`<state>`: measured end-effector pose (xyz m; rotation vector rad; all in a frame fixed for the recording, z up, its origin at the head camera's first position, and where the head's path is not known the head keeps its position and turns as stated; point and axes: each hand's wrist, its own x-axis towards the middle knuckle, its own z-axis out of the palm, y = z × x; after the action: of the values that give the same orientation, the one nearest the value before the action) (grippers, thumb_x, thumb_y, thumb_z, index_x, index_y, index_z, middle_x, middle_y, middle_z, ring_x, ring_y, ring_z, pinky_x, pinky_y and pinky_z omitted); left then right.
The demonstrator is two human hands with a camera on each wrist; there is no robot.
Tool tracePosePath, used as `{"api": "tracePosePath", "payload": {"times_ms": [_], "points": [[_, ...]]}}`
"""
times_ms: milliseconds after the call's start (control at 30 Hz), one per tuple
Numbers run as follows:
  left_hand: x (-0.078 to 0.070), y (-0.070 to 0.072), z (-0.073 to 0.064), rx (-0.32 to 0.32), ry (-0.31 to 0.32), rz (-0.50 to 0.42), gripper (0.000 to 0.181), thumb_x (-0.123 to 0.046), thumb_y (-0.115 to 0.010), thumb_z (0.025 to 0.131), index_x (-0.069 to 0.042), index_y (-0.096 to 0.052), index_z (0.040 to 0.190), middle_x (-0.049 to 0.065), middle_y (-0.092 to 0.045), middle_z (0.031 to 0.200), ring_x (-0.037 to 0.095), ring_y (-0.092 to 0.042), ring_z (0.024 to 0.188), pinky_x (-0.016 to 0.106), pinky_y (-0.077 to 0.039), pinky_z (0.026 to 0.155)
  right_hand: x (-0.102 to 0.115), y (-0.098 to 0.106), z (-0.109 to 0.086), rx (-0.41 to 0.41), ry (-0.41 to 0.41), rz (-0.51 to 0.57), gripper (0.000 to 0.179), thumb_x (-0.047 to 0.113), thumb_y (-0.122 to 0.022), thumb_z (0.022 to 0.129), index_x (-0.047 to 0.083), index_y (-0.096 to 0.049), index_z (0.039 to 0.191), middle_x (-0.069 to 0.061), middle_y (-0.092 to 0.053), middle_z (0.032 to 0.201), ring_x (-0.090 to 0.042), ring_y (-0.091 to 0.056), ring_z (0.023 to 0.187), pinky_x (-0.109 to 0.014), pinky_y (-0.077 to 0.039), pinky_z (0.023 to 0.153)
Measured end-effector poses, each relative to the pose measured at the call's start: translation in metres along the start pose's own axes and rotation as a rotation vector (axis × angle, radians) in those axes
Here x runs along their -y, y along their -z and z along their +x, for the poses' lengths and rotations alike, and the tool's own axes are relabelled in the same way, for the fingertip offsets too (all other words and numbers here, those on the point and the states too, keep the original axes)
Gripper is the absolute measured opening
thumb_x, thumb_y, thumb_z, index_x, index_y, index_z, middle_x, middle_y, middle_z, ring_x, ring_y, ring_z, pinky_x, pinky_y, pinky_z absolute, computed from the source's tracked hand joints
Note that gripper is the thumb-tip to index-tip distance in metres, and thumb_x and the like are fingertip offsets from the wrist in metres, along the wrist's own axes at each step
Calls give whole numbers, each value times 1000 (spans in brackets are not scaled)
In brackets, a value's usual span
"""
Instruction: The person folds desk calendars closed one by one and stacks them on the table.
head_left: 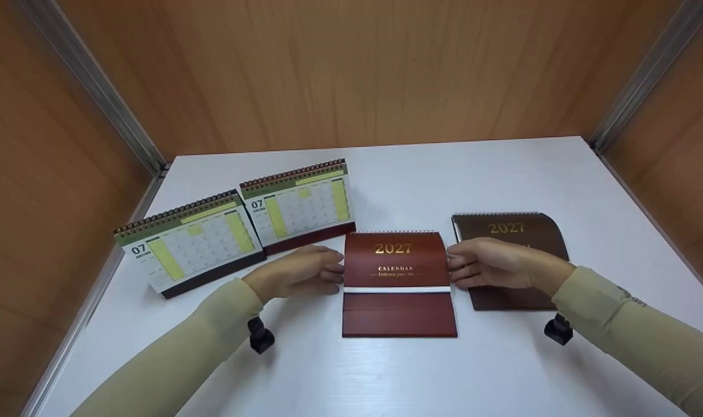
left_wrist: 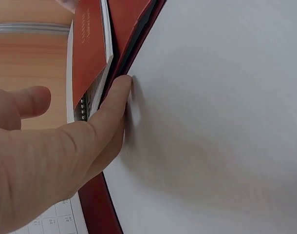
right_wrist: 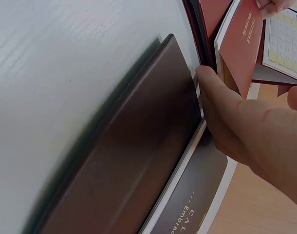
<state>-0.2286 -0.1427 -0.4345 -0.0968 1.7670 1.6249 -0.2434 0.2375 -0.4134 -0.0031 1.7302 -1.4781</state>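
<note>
A red desk calendar point(head_left: 396, 313) marked 2027 lies on the table between my hands. My left hand point(head_left: 305, 271) is at its left side; in the left wrist view the fairly straight fingers point(left_wrist: 117, 92) reach its edge, thumb raised apart. On the other side, my right hand point(head_left: 499, 263) has its fingertips at the red calendar's right edge, with the fingers point(right_wrist: 216, 92) extended in the right wrist view. Beneath and behind the right hand lies a brown calendar point(head_left: 519, 298), also marked 2027 and partly covered by that hand.
Two desk calendars stand propped at the left, showing month pages numbered 07: one with a dark base point(head_left: 212, 272) and one with a red base point(head_left: 310, 238). Wooden panels point(head_left: 374, 75) with metal corner rails surround the white table point(head_left: 397, 376) at back and sides.
</note>
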Motion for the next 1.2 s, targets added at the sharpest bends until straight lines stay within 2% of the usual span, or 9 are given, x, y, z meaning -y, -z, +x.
{"api": "tracePosePath", "payload": {"times_ms": [100, 233, 367, 500, 767, 1000, 1200], "points": [[0, -2, 1, 5, 10, -33, 50, -20, -50, 111, 11, -44, 151, 29, -56, 149, 37, -60, 136, 47, -51, 113, 0, -2, 2, -21, -7, 6, 54, 26, -50, 111, -12, -40, 148, -24, -50, 139, -38, -58, 132, -49, -45, 119], [-1, -5, 1, 10, 29, -68, 47, -18, -49, 111, 10, -50, 149, 26, -58, 149, 34, -59, 137, 46, -49, 115, 1, -7, 6, -53, -24, 17, 54, 24, -50, 110, -12, -40, 149, -27, -49, 142, -37, -55, 133, -49, -44, 120], [-2, -8, 1, -3, 39, -80, 43, -17, -49, 110, 8, -57, 144, 23, -63, 143, 30, -63, 130, 45, -50, 115, 6, -15, 9, -90, -44, 30, 59, 25, -52, 109, -11, -35, 153, -29, -41, 146, -39, -49, 136, -50, -43, 120], [-2, -9, 2, -25, 35, -98, 41, -15, -49, 110, 10, -58, 141, 23, -65, 138, 27, -66, 123, 44, -51, 113, 8, -21, 12, -127, -61, 71, 56, 25, -52, 108, -9, -38, 150, -25, -42, 140, -38, -52, 131, -51, -45, 118], [3, -10, 6, -75, 31, -93, 38, -13, -53, 109, 11, -61, 137, 20, -70, 128, 23, -69, 112, 40, -53, 111, 4, -24, 12, -135, -65, 154, 40, 23, -52, 107, 0, -44, 137, -18, -57, 127, -33, -61, 123, -50, -47, 114], [8, -9, 7, -99, 6, -75, 36, -13, -56, 108, 9, -66, 134, 17, -75, 125, 17, -70, 105, 36, -53, 109, 4, -26, 14, -122, -72, 178, 39, 25, -50, 106, 3, -41, 137, -21, -53, 135, -35, -55, 131, -51, -42, 119], [11, -7, 7, -114, -8, -66, 37, -16, -60, 107, 9, -65, 133, 13, -75, 121, 17, -69, 105, 36, -53, 109, 3, -26, 14, -123, -69, 172, 32, 24, -49, 106, 3, -47, 130, -21, -59, 133, -35, -58, 128, -52, -43, 119]]}}
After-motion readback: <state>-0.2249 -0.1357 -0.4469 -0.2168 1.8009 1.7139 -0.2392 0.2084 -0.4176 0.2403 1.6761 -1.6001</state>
